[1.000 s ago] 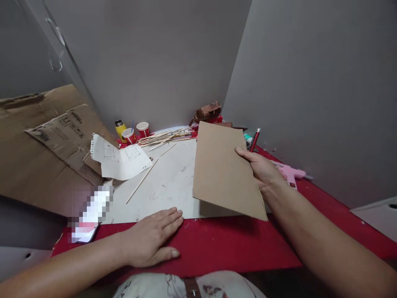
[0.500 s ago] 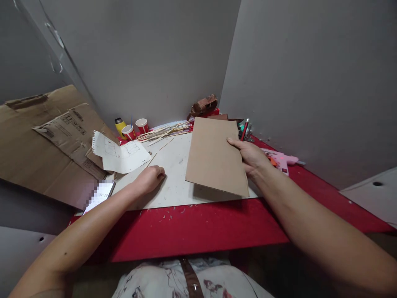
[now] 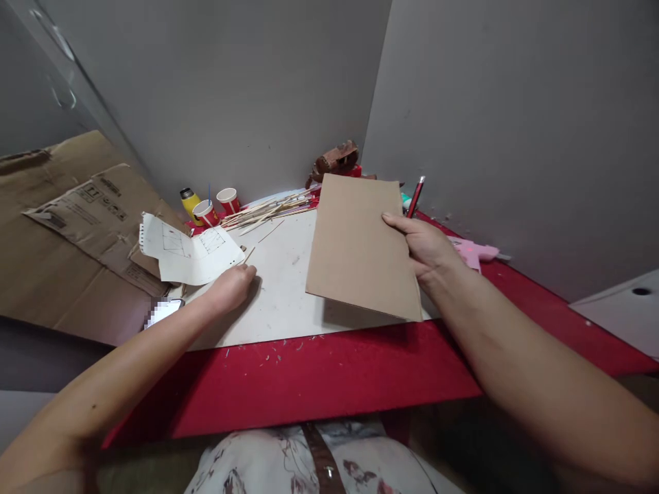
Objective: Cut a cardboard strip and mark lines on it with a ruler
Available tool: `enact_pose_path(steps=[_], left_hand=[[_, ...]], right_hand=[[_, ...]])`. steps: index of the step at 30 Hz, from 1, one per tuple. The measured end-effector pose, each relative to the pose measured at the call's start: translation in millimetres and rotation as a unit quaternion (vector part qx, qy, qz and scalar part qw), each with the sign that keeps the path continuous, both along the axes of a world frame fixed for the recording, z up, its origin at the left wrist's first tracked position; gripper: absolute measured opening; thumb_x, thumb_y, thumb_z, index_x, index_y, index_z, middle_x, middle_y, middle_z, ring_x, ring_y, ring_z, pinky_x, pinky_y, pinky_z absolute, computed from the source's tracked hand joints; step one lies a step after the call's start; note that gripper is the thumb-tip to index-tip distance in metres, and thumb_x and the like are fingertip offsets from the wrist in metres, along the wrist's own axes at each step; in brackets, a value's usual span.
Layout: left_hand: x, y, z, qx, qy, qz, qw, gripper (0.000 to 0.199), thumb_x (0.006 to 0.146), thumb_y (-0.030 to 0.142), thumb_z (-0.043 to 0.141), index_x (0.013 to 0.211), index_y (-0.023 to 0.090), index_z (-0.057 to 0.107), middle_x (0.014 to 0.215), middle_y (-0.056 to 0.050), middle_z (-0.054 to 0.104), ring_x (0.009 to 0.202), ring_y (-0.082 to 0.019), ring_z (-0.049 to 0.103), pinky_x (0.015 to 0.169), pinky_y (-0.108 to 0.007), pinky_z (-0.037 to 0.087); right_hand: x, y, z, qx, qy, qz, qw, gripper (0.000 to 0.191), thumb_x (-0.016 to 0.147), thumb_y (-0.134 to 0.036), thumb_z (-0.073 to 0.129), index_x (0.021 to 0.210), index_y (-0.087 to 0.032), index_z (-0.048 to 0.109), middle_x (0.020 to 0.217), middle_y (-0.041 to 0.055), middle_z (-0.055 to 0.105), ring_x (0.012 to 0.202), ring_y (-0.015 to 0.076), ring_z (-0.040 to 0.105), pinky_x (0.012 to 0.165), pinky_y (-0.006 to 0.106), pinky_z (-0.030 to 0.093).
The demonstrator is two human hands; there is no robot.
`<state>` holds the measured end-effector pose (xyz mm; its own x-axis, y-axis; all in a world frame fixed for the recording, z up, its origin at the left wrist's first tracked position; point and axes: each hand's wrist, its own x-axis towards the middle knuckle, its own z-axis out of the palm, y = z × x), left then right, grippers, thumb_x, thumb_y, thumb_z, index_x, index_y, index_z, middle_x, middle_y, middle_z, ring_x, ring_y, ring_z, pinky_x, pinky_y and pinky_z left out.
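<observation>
A flat brown cardboard piece [image 3: 360, 247] is tilted above the white board [image 3: 278, 295], gripped along its right edge by my right hand [image 3: 425, 247]. A red pen or pencil [image 3: 416, 197] sticks up from behind that hand. My left hand [image 3: 234, 285] is closed near the board's left side, and a thin stick [image 3: 250, 255] rises from its fingertips. Just beyond the left hand lies a folded white paper [image 3: 190, 254] with pencil drawings. Another thin stick [image 3: 271, 231] rests on the board.
Wooden sticks [image 3: 272, 209], two red-and-white cups [image 3: 206, 214] and a yellow bottle [image 3: 190, 204] stand at the back. Large cardboard [image 3: 77, 240] and a phone [image 3: 165, 312] are left. A pink glue gun [image 3: 473, 252] lies right, on red cloth [image 3: 319, 384].
My left hand has moved left, towards the paper. The cardboard piece has risen slightly with my right hand. The view has shifted a little.
</observation>
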<state>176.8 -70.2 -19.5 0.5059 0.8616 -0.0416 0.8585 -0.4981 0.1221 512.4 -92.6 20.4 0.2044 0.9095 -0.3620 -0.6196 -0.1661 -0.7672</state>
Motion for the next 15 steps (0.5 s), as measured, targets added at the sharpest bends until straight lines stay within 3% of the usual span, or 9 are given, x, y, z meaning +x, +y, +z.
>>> enact_pose_path(steps=[7,15], left_hand=[[-7.0,-10.2,-1.1,-0.01,-0.063,-0.018,0.998,0.013,0.096,0.024,0.056,0.098,0.017,0.067,0.094,-0.006,0.071,0.082,-0.017,0.065,0.079,-0.033,0.052],[1.4,-3.3,2.3,-0.028,-0.053,-0.073,0.996,0.022,0.093,0.016,0.047,0.085,0.02,0.066,0.089,-0.006,0.069,0.079,-0.017,0.062,0.075,-0.031,0.048]], right_hand=[[-0.1,1.2,1.5,-0.009,-0.004,-0.001,1.0,0.021,0.093,-0.012,0.049,0.092,-0.016,0.07,0.07,0.0058,0.073,0.064,0.021,0.073,0.069,0.034,0.065],[-0.9,2.4,-2.2,-0.019,-0.019,0.002,1.0,0.023,0.094,-0.011,0.048,0.085,-0.016,0.069,0.061,0.0056,0.07,0.063,0.0211,0.072,0.067,0.034,0.064]])
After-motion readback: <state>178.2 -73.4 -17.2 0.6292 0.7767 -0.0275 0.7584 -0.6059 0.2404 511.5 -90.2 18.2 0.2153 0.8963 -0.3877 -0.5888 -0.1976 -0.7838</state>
